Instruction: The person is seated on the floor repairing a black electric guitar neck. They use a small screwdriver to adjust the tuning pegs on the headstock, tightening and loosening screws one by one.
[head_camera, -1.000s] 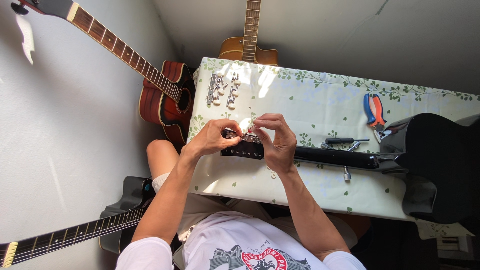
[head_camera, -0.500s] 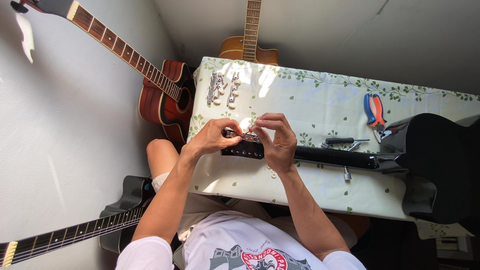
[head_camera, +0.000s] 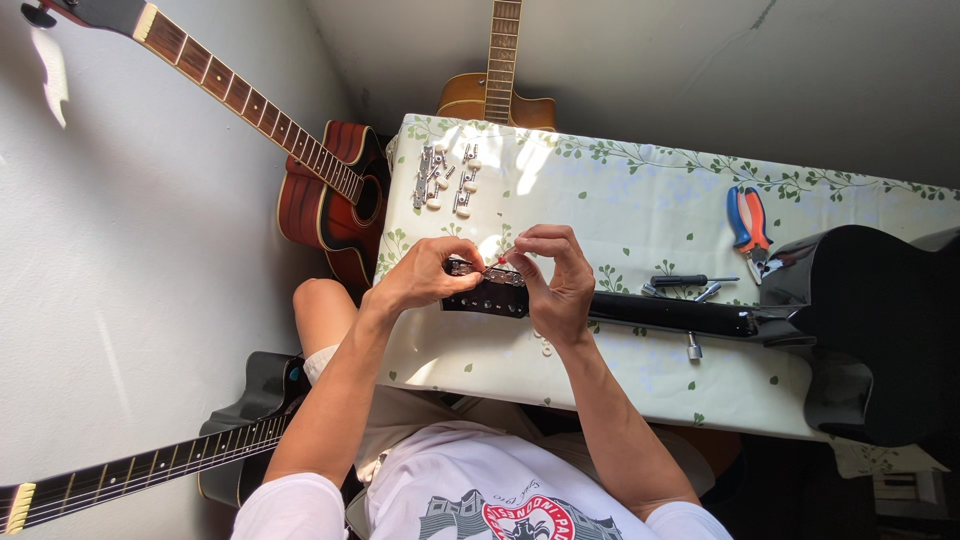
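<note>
I'm steadying the black guitar (head_camera: 850, 330) lying across the table (head_camera: 620, 200), its headstock (head_camera: 487, 296) under both hands. My left hand (head_camera: 425, 275) and right hand (head_camera: 555, 280) are pinching a small tuner part (head_camera: 498, 268); if it's slipping, it's likely dropping off the edge.

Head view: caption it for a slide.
Both hands, left and right, at a black guitar's headstock on a leaf-print table.

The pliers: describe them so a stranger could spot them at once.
Start at the table with the leaf-patterned cloth. Near its far right edge, just beyond the black guitar body, lie the pliers with orange and blue handles. No other tool there is brightly coloured.
</note>
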